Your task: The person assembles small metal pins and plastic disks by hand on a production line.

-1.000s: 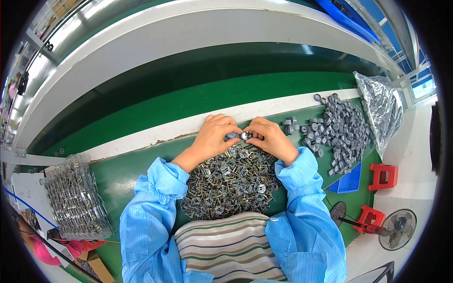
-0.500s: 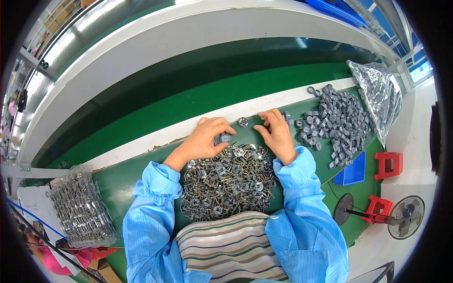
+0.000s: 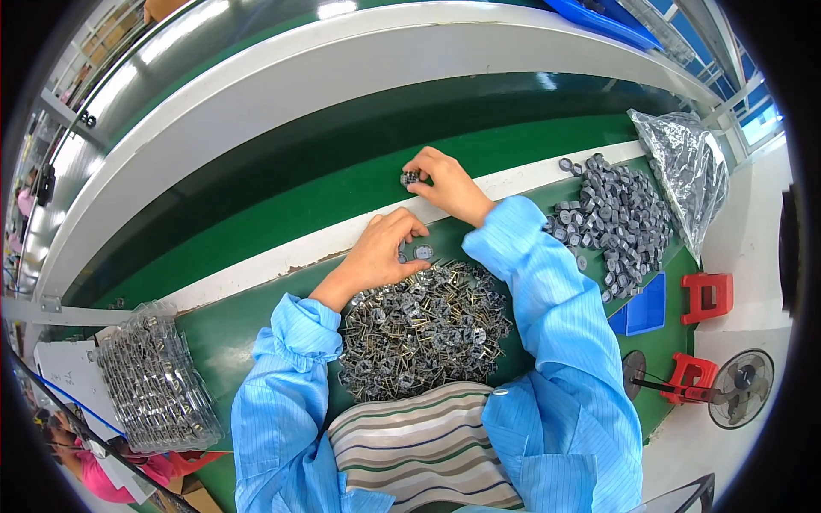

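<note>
My right hand (image 3: 449,185) reaches over the green belt beyond the white strip, its fingertips closed on a small round grey part with metal in it (image 3: 410,178). On the near side of the strip, my left hand (image 3: 376,254) rests on the table, thumb and fingers apart in a curve. Within that curve sits a grey plastic cap (image 3: 423,252); another grey piece next to it is partly hidden by the fingers. Just in front of me, below both hands, lies a heap of small metal pieces with brass-coloured pins (image 3: 423,333).
A pile of grey caps (image 3: 629,218) lies to the right, beside a clear plastic bag (image 3: 684,162) and a blue tray (image 3: 646,306). Stacked clear trays of parts (image 3: 158,380) stand at the left. Red stools (image 3: 708,297) and a fan (image 3: 741,389) are at the right.
My right hand has moved left and away from me, past the white strip. The round part that lay by the strip is now in its fingers. My left hand is nearly unmoved.
</note>
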A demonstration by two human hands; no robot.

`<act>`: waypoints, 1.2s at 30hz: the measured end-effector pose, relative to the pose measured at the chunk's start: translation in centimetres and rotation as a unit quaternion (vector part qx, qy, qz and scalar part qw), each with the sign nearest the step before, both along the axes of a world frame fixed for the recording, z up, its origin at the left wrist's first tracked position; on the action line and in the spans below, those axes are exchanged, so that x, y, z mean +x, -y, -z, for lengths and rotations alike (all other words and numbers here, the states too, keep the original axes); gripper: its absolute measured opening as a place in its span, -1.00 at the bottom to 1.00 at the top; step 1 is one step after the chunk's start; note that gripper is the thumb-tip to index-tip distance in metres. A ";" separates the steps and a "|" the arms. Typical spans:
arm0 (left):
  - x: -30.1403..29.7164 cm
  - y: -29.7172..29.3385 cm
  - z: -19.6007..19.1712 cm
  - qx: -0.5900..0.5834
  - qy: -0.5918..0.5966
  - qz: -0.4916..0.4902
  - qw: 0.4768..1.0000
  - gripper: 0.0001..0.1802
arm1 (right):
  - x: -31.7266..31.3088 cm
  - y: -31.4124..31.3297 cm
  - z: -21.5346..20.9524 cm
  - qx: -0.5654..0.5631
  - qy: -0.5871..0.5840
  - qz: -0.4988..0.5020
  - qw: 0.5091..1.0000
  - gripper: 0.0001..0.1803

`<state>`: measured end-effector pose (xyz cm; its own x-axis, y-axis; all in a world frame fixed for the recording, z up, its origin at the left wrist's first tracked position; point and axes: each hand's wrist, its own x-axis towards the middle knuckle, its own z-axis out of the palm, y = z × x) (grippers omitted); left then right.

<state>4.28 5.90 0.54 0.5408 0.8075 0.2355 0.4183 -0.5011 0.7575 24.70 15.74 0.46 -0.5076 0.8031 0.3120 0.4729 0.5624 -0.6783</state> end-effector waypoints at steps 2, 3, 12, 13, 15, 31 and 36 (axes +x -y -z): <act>0.3 -0.2 0.1 0.002 0.001 0.011 1.000 -0.60 | -0.2 -1.2 1.3 -0.013 0.033 0.026 0.999 -0.60; 0.2 -0.2 0.3 0.003 -0.001 0.016 1.000 -0.61 | -0.3 -1.2 1.4 -0.015 0.034 0.023 0.999 -0.60; 0.2 -0.1 0.8 0.047 -0.025 0.007 0.999 -0.68 | 4.9 8.7 -3.3 -0.078 0.088 -0.013 0.993 -0.74; 0.2 0.0 0.7 0.048 -0.025 0.007 0.998 -0.68 | 5.1 9.9 -3.4 -0.129 0.065 -0.026 0.989 -0.75; 0.4 0.1 0.5 0.060 -0.014 -0.001 0.998 -0.67 | 4.5 11.4 -3.4 -0.212 0.010 0.013 0.977 -0.78; 1.3 0.6 0.0 0.060 -0.054 -0.029 0.996 -0.61 | 6.3 11.4 -0.3 -0.171 -0.088 0.246 0.950 -0.87; 1.4 0.6 0.2 0.076 -0.040 -0.031 0.996 -0.63 | 5.4 11.7 -1.3 -0.151 -0.010 0.232 0.961 -0.84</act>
<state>5.70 5.34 0.38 0.5126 0.7982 0.3164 0.5077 -0.5789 0.6380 30.10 4.00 1.74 -0.0698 0.9969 0.0352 0.6095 0.0706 -0.7897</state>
